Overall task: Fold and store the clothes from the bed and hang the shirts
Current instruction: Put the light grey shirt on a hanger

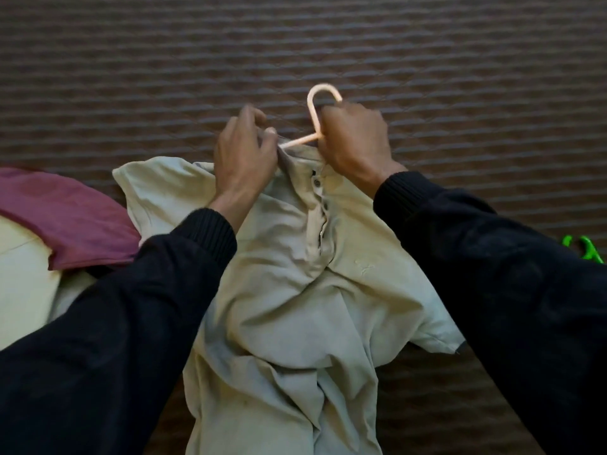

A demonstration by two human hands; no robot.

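Here both hands work at the collar of a pale shirt [295, 307] spread on the bed [460, 77]: the left hand [243, 156] pinches the collar cloth, and the right hand [356, 139] grips the neck of a cream hanger [313, 108], whose arm runs into the collar. A maroon garment [65, 215] lies to the left, touching the shirt's sleeve, and a green hanger [588, 251] sits at the right edge, partly hidden by the dark right sleeve [492, 274].

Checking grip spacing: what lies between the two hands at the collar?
In the head view, the peach plastic hanger's arm spans between left hand and right hand.
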